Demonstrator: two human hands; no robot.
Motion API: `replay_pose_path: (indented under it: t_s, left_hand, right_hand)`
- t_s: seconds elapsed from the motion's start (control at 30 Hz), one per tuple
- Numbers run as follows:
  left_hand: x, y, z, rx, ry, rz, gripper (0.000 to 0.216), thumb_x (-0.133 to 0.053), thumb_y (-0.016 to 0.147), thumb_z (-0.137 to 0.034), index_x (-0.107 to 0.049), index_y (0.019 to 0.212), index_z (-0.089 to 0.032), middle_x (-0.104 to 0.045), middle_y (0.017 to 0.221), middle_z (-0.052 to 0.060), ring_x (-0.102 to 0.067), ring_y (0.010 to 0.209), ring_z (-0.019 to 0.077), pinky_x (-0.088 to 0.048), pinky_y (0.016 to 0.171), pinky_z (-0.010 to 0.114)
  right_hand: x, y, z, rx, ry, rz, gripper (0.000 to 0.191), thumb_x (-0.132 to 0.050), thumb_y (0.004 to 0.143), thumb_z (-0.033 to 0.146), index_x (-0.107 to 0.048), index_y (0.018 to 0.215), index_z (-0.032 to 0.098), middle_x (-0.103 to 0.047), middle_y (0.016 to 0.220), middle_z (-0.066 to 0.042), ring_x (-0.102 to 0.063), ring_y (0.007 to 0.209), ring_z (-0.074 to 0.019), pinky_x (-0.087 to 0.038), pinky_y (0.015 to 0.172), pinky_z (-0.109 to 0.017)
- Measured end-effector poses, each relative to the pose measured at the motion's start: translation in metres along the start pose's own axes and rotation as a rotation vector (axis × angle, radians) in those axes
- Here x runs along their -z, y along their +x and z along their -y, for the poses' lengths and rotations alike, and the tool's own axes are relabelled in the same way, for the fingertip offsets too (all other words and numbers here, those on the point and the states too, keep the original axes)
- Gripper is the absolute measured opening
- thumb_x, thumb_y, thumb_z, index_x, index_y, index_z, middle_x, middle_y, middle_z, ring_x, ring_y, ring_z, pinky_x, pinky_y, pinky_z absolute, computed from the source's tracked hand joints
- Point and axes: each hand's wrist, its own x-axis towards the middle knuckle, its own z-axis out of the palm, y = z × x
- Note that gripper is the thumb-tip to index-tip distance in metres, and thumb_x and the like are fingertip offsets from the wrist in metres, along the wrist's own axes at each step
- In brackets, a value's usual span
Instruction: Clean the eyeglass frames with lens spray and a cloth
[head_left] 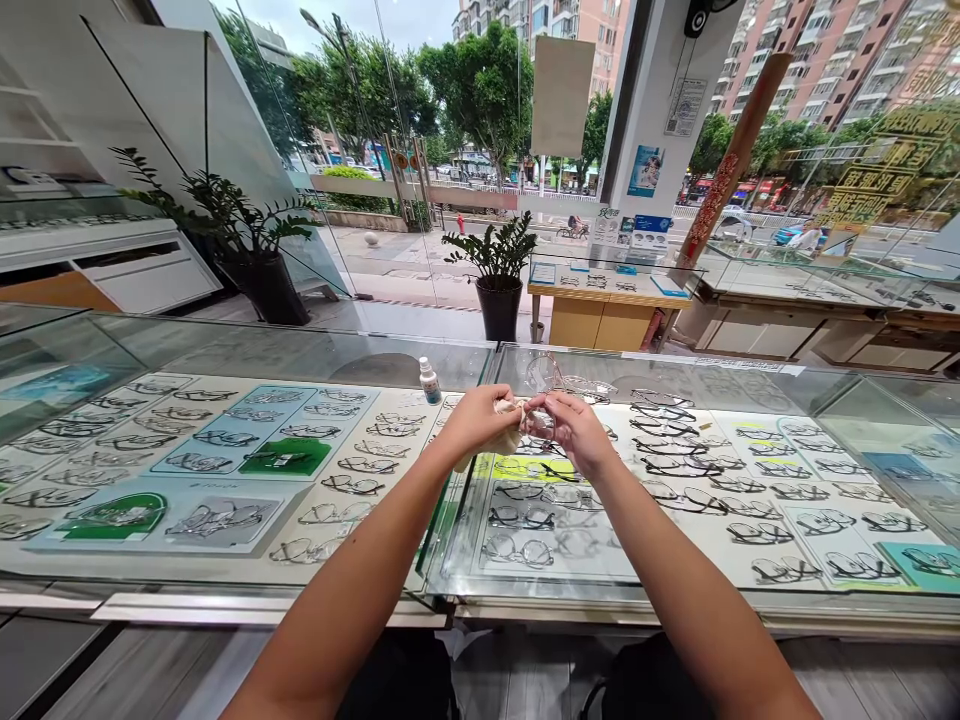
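Observation:
Above the glass display counter, my two hands meet close together. My left hand is closed around a pale, crumpled cloth, pressed to the near side of a pair of eyeglasses. My right hand pinches the eyeglasses between thumb and fingers. Part of the frame is hidden behind the fingers. Just beyond the hands, another thin round-rimmed pair of glasses shows at the counter's far side. A small white bottle with a dark label stands upright on the glass, to the left of my left hand.
Rows of eyeglasses lie on pale trays under the glass on both sides, some on green pads. Past the counter stand potted plants, a wooden cabinet and large windows facing a street. A counter seam runs below my hands.

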Motion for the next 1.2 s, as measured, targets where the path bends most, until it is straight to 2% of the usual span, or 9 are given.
replay_pose_path:
  t_s: [0.13,0.33,0.5,0.63,0.87,1.03,1.13,1.2]
  left_hand:
    - [0.0,0.0,0.001,-0.009,-0.045,0.026,0.028,-0.069,0.082,-0.045,-0.056,0.074,-0.021,-0.065,0.075,-0.002,-0.062,0.081,0.0216,-0.041,0.072,0.028]
    - [0.01,0.002,0.0,0.012,-0.127,0.084,0.043,-0.073,0.082,-0.059,-0.054,0.075,-0.021,-0.065,0.077,-0.002,-0.062,0.081,0.0208,-0.043,0.074,0.028]
    - [0.023,0.005,0.009,0.033,-0.159,0.184,0.051,-0.073,0.081,-0.066,-0.054,0.072,-0.02,-0.059,0.074,-0.002,-0.056,0.074,0.0173,-0.038,0.067,0.026]
    - [0.032,0.007,0.016,0.042,-0.193,0.233,0.054,-0.071,0.083,-0.068,-0.051,0.07,-0.02,-0.052,0.071,-0.002,-0.051,0.067,0.0147,-0.035,0.062,0.026]
    - [0.047,0.003,0.018,0.169,-0.283,0.431,0.055,-0.074,0.078,-0.074,-0.063,0.081,-0.02,-0.059,0.071,0.001,-0.049,0.06,0.0135,-0.031,0.053,0.025]
    - [0.057,0.003,0.026,0.221,-0.206,0.462,0.055,-0.082,0.07,-0.072,-0.066,0.077,-0.019,-0.06,0.071,0.002,-0.049,0.06,0.0137,-0.031,0.051,0.025]
    - [0.066,0.002,0.028,0.234,-0.206,0.527,0.052,-0.082,0.073,-0.069,-0.068,0.077,-0.019,-0.057,0.067,0.002,-0.044,0.057,0.012,-0.027,0.049,0.025]
    - [0.071,0.0,0.028,0.209,-0.268,0.547,0.05,-0.08,0.075,-0.067,-0.072,0.083,-0.018,-0.059,0.07,0.003,-0.046,0.059,0.0127,-0.03,0.05,0.024]
  right_hand:
    - [-0.001,0.0,-0.002,0.024,-0.014,-0.022,0.04,-0.09,0.074,0.057,-0.083,0.09,0.021,-0.079,0.1,-0.005,-0.072,0.085,-0.0192,-0.064,0.087,-0.04]
    - [0.004,0.003,-0.004,0.071,-0.052,-0.067,0.032,-0.086,0.079,0.053,-0.085,0.088,0.022,-0.079,0.096,-0.006,-0.071,0.091,-0.0194,-0.059,0.097,-0.037]
    - [0.011,0.007,0.0,0.133,-0.05,-0.186,0.03,-0.085,0.078,0.051,-0.085,0.087,0.023,-0.078,0.093,-0.005,-0.069,0.091,-0.0197,-0.057,0.091,-0.035]
    - [0.015,0.008,0.006,0.178,-0.02,-0.26,0.028,-0.085,0.076,0.049,-0.084,0.086,0.023,-0.078,0.094,-0.005,-0.069,0.091,-0.0202,-0.057,0.094,-0.037]
    - [0.023,0.011,0.007,0.238,-0.011,-0.36,0.025,-0.081,0.079,0.047,-0.083,0.087,0.023,-0.079,0.095,-0.006,-0.07,0.092,-0.0205,-0.058,0.096,-0.038]
    - [0.026,0.012,0.01,0.283,0.014,-0.406,0.023,-0.08,0.081,0.045,-0.082,0.088,0.023,-0.078,0.095,-0.005,-0.07,0.093,-0.0198,-0.058,0.097,-0.037]
    - [0.027,0.011,0.012,0.294,0.026,-0.414,0.022,-0.08,0.081,0.044,-0.082,0.088,0.022,-0.078,0.094,-0.005,-0.07,0.093,-0.0191,-0.057,0.098,-0.036]
    - [0.026,0.011,0.013,0.291,0.015,-0.407,0.023,-0.079,0.081,0.044,-0.082,0.088,0.023,-0.078,0.095,-0.005,-0.07,0.094,-0.0198,-0.057,0.098,-0.037]
